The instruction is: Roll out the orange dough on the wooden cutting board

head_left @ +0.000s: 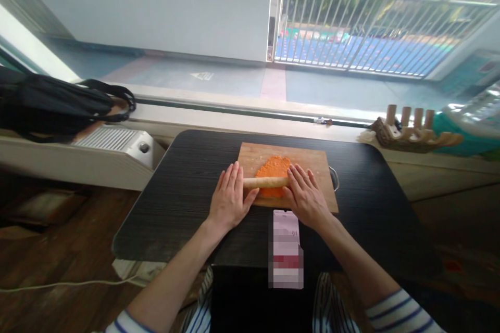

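Observation:
A plain wooden rolling pin lies across a flattened sheet of orange dough on a wooden cutting board. My left hand rests over the pin's left end, fingers stretched forward and thumb pointing inward. Over the right end lies my right hand, its fingers also extended and lying flat. Both palms press on the pin rather than wrapping round it, and they hide its ends. The dough shows on both sides of the pin, with an uneven far edge.
The board sits on a black table. Close to its near edge lies a phone, its screen partly blurred out. A metal handle sticks out at the board's right. On the sill are a black bag and a basket with wooden pieces.

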### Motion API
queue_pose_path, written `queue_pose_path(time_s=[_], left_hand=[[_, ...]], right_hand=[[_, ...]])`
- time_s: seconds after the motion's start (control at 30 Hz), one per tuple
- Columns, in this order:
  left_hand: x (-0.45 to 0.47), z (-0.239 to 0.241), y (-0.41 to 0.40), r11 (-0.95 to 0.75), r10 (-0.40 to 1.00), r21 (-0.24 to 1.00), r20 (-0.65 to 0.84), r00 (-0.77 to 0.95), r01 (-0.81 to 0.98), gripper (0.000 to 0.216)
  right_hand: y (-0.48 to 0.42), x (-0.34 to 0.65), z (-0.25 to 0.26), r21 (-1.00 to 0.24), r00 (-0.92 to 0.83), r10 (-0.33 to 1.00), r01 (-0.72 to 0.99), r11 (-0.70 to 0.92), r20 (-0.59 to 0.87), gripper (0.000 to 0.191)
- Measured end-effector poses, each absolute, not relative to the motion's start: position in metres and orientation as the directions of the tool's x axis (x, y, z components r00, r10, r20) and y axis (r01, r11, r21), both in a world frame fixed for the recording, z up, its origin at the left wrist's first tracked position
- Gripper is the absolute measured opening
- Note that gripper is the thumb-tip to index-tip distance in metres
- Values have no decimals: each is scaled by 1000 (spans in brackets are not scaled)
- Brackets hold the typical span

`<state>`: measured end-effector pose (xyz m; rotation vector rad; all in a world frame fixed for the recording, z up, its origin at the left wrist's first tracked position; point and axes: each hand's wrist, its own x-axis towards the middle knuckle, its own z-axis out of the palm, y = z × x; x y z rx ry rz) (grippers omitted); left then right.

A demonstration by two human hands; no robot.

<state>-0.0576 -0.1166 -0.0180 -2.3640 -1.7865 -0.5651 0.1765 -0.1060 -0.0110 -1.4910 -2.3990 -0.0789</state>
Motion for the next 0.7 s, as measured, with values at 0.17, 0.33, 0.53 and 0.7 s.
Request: queue_pose_path(time_s=[0.17, 0.33, 0.53, 0.7], left_hand=[[-57, -12, -85, -244, 936, 124, 289, 201, 962, 79], [-55, -7, -57, -214, 947, 101, 264, 181, 972, 74], [-57, -12, -57, -253, 926, 110, 315, 208, 961, 68], [-66, -17, -78, -372, 889, 182, 351, 294, 910, 57]], right_hand=[[-73, 171, 0, -114, -389, 897, 901, 418, 208, 54], [-49, 163, 7, -97, -339, 930, 930, 354, 139, 56], [-52, 164, 4, -103, -345, 924, 926, 364, 165, 56], [-71, 181, -2, -158, -467, 846, 843, 514, 258, 51]])
